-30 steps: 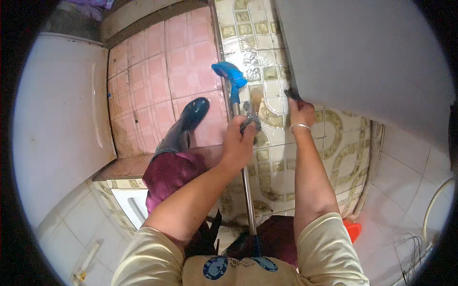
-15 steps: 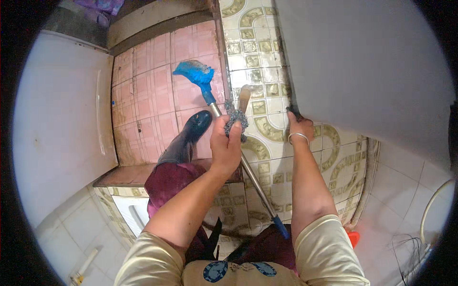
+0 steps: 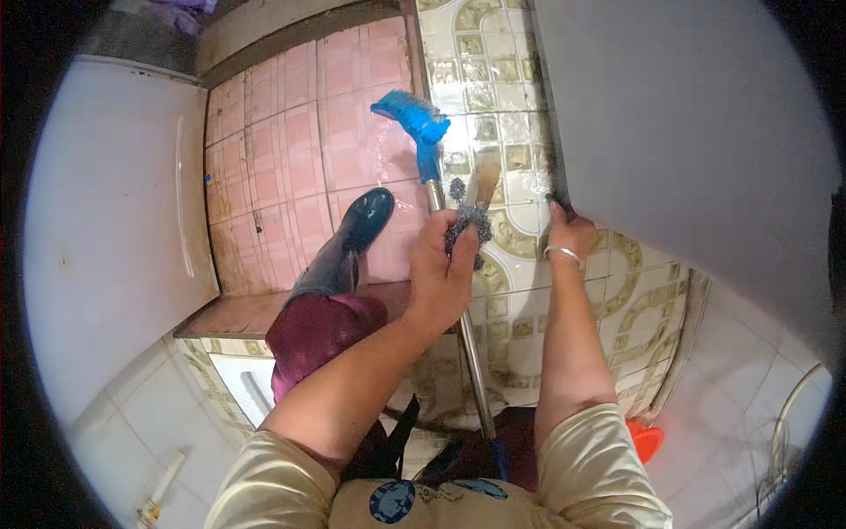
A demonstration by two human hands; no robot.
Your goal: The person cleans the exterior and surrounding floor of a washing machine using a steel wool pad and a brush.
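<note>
My left hand [image 3: 445, 264] is closed round the metal pole [image 3: 476, 379] of a long-handled brush. Its blue bristled head [image 3: 416, 116] hangs over the border of the pink tiles and the patterned tiles. In the same grip are a tangled steel-wool scourer [image 3: 471, 227] and a flat tan piece [image 3: 483, 187] like a wooden handle, its far end blurred. My right hand [image 3: 571, 236] curls at the near lower corner of a large grey panel [image 3: 687, 115]. A small dark part shows at its fingertips; what these fingers grip is hidden.
A booted foot [image 3: 366, 219] stands on the wet pink-tiled surface [image 3: 282, 159]. The patterned tiles [image 3: 515, 309] beside it are wet and glossy. A white panel [image 3: 123, 220] rises at left. At lower right are an orange-red plastic object [image 3: 646, 441] and a pale hose [image 3: 784, 406].
My left hand has moved right and slightly away with the brush, scourer and tan piece. The brush head has swung right toward the patterned tiles. My right hand stays at the grey panel's corner.
</note>
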